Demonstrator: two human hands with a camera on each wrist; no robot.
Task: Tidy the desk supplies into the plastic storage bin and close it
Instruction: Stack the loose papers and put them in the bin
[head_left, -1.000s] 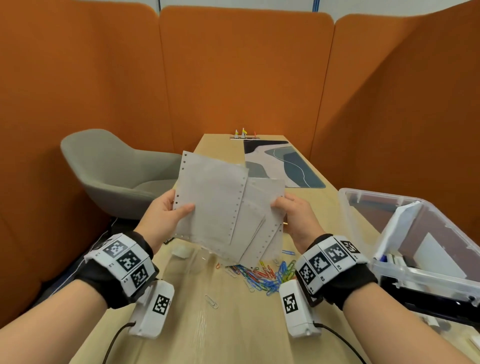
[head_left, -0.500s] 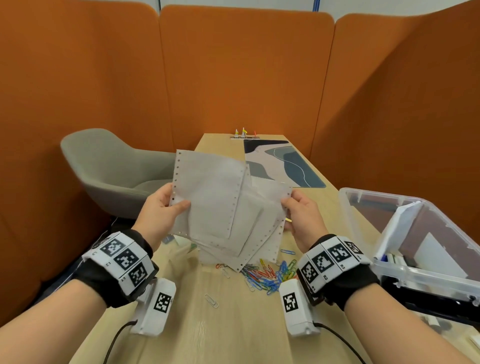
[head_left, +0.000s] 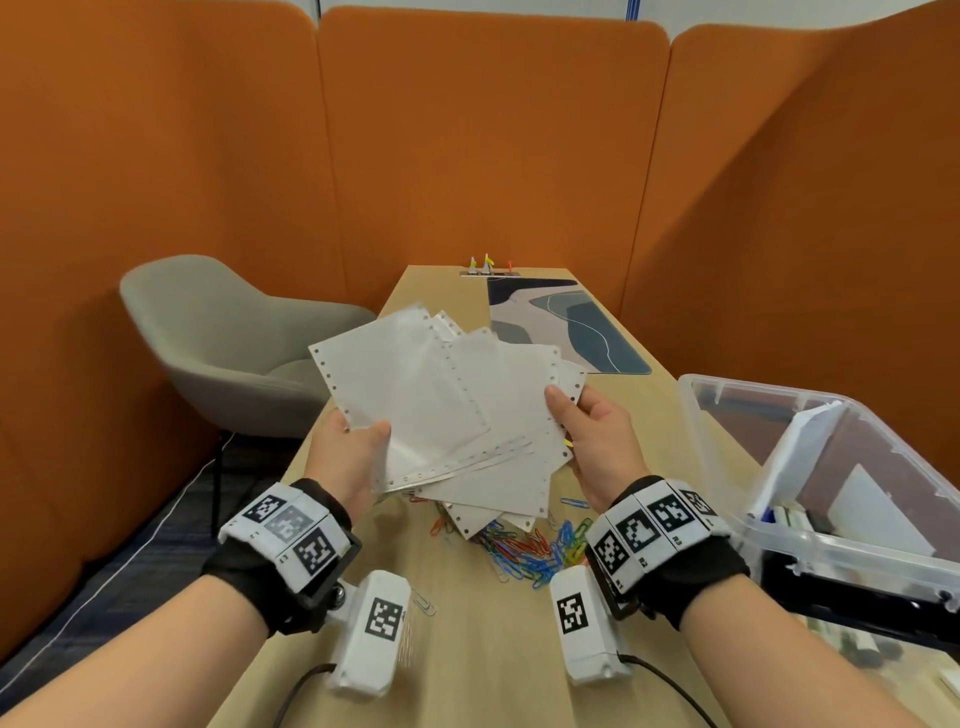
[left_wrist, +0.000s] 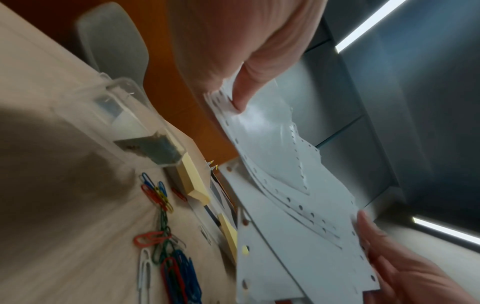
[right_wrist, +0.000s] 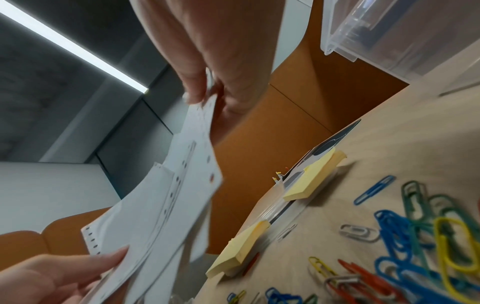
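Note:
A fanned stack of white perforated sheets hangs above the desk, tilted almost flat. My left hand pinches its left edge with the thumb on top. My right hand pinches the right edge. The right wrist view shows that pinch on the sheets. The left wrist view shows the sheets from beneath. Under them lies a pile of coloured paper clips. Two yellow sticky-note pads lie beyond the clips. The clear plastic storage bin stands lidless at the right, with white paper and pens inside.
A small clear box with dark contents sits on the desk left of the clips. A patterned desk mat and coloured markers lie at the far end. A grey chair stands left of the desk, and orange partitions enclose it.
The sheets have tipped from upright and facing me to nearly flat, and they are fanned wider. Both hands have turned with them and kept their hold.

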